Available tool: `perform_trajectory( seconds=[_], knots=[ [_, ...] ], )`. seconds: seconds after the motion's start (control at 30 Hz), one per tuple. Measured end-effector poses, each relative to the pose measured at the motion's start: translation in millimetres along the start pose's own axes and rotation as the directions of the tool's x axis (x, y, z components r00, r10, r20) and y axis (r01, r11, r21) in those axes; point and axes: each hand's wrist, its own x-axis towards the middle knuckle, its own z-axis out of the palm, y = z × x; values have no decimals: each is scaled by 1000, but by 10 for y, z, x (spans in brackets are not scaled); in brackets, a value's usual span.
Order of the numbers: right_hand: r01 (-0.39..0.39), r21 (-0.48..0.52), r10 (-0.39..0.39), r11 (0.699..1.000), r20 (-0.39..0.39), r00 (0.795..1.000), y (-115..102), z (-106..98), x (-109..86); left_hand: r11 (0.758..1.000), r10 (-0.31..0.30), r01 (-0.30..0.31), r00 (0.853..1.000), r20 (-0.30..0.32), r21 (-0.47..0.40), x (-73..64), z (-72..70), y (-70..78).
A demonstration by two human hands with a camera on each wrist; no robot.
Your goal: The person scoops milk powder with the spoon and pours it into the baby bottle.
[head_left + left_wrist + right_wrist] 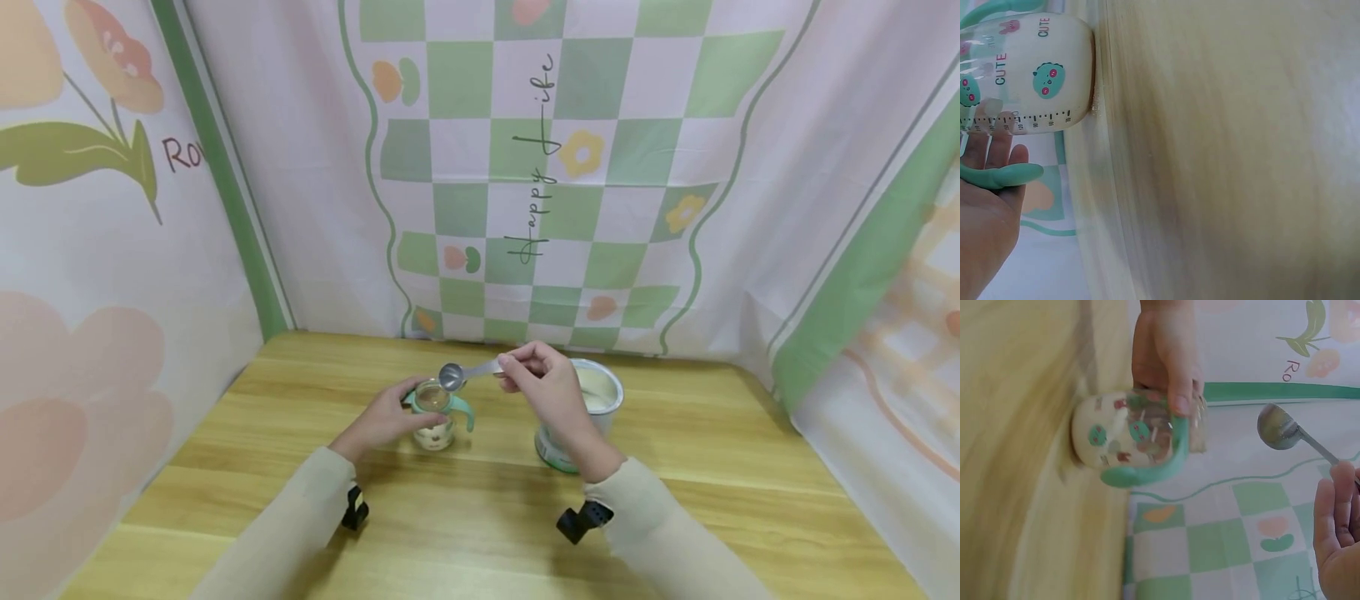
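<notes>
Bottle: the clear bottle [435,435] with green handles stands on the table [465,533], a little below and left of the centre of the head view; its lower part looks creamy white.
Bottle print: "CUTE" reads twice in the upper left of the left wrist view, among green and pink cartoon faces; a measuring scale runs along the side, its numbers too small to read.
Left hand: the left hand [387,422] grasps the bottle near its top, thumb across the front.
Right hand: the right hand [549,390] pinches the end of the spoon's handle, near the centre of the head view.
Spoon: the metal spoon [452,377] has its bowl above the bottle's open mouth, apart from it in the right wrist view.
Tub: the tub [604,419], right of centre in the head view, stands open with pale contents, partly behind the right hand; its label cannot be read.
Cloth writing: "Happy Life" runs sideways up the checked cloth [517,208], upper middle; "Ro" and a partly hidden letter show at the upper left.
</notes>
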Motion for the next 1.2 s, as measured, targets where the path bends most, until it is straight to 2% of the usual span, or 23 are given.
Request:
perform_trajectory(
  seconds=[0.23, 0.4, 0.57, 0.7, 0.93, 1.03, 1.2],
  knots=[
    [46, -57, -47, 997, -8, 999, -112, -165, -3, 1000, 0, 0, 1000, -6, 15, -7, -2, 9],
    [85, -113, -88, 990, -22, 996, -161, -328, -22, 999, 24, -24, 1000, 9, 46, -9, -8, 37],
    [133, -174, -139, 976, -24, 990, -176, -490, -54, 995, 54, -57, 998, 34, 81, -37, -24, 118],
    [141, -218, -151, 966, -34, 988, -158, -626, -72, 990, 62, -67, 997, 48, 123, -10, -43, 95],
    [158, -286, -181, 945, -56, 982, -124, -816, -102, 986, 54, -62, 997, 56, 157, 15, -45, 136],
    [161, -308, -192, 938, -72, 979, -118, -893, -114, 983, 78, -87, 995, 61, 162, 51, -40, 180],
    [168, -337, -216, 926, -112, 970, -116, -1024, -127, 969, 164, -172, 984, 63, 178, 126, -37, 280]
  ],
)
